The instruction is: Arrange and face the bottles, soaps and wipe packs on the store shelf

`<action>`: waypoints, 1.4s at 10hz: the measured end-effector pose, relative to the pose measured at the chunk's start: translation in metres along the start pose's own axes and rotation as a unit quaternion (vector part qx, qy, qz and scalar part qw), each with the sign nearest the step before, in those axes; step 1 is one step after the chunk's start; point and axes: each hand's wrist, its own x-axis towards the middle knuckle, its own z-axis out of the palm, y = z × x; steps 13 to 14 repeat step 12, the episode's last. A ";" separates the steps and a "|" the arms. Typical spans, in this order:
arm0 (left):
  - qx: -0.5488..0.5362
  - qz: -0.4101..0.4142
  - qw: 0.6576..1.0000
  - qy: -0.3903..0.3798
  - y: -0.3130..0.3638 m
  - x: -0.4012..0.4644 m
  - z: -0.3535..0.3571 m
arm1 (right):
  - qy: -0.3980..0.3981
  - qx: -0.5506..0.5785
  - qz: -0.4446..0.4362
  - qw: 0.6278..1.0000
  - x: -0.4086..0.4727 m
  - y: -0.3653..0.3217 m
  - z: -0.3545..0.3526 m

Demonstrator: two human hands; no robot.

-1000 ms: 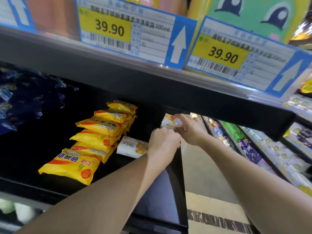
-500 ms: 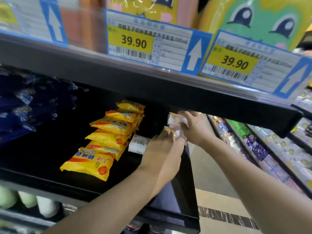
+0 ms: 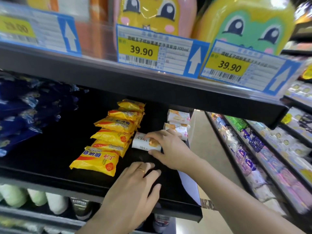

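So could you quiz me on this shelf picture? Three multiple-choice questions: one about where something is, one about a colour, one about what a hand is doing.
1. Where does the white soap box lie relative to the row of yellow soap packs?
A. Just to their right
B. On top of them
C. On the shelf above

2. What colour are the price patches reading 39.90 on the shelf tags?
A. Red
B. Yellow
C. Green

3. What is the right hand doing?
A. Hanging away from the shelf
B. Holding the white soap box between thumb and fingers
C. Pressing on a price tag

Answers: 1 A, the box sits beside the packs on the same black shelf. 2 B, both readable prices sit on yellow patches. 3 B, its fingers lie over the box and its thumb is under the near edge, while the left hand rests flat on the shelf.
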 end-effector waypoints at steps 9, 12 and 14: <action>-0.062 -0.044 0.996 -0.044 0.002 -0.001 -0.011 | 0.056 0.022 0.139 0.988 0.013 0.082 -0.025; -0.085 -0.048 0.995 -0.028 0.007 -0.001 -0.016 | 0.144 0.037 0.136 0.979 -0.003 0.064 -0.027; -0.085 -0.048 0.995 -0.028 0.007 -0.001 -0.016 | 0.144 0.037 0.136 0.979 -0.003 0.064 -0.027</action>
